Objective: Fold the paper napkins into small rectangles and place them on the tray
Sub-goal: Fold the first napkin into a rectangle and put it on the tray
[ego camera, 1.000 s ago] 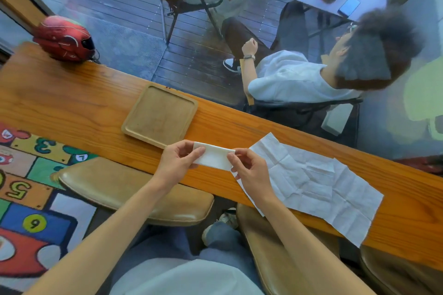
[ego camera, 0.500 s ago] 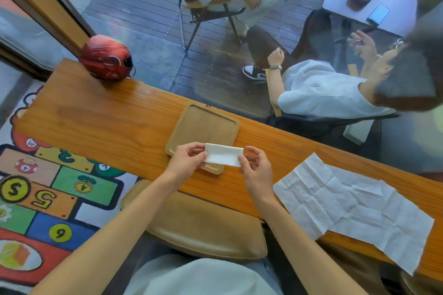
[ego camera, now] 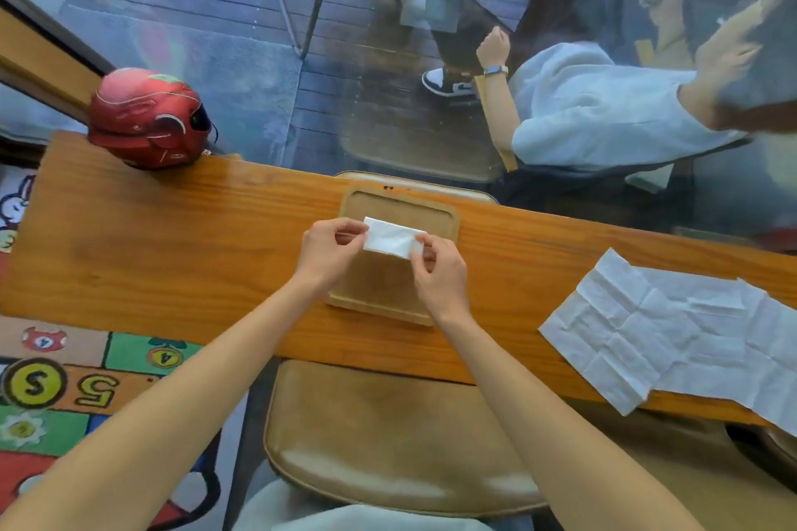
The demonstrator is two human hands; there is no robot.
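My left hand [ego camera: 328, 247] is pinching the left short end of the small white folded paper napkin [ego camera: 391, 238], thumb and fingers closed on it. The napkin is hanging over the far half of the pale wooden rectangular tray [ego camera: 448, 216]; I cannot tell if it is already touching the tray floor. My right hand [ego camera: 440, 272] is gripping the right short end in the same way. I think this paper is very light and soft, and the folds may be springing open, so holding both ends is keeping it flat. Well apart to the right, large white unfolded creased napkins [ego camera: 673, 334] are lying on the long orange-brown wooden counter [ego camera: 172, 246].
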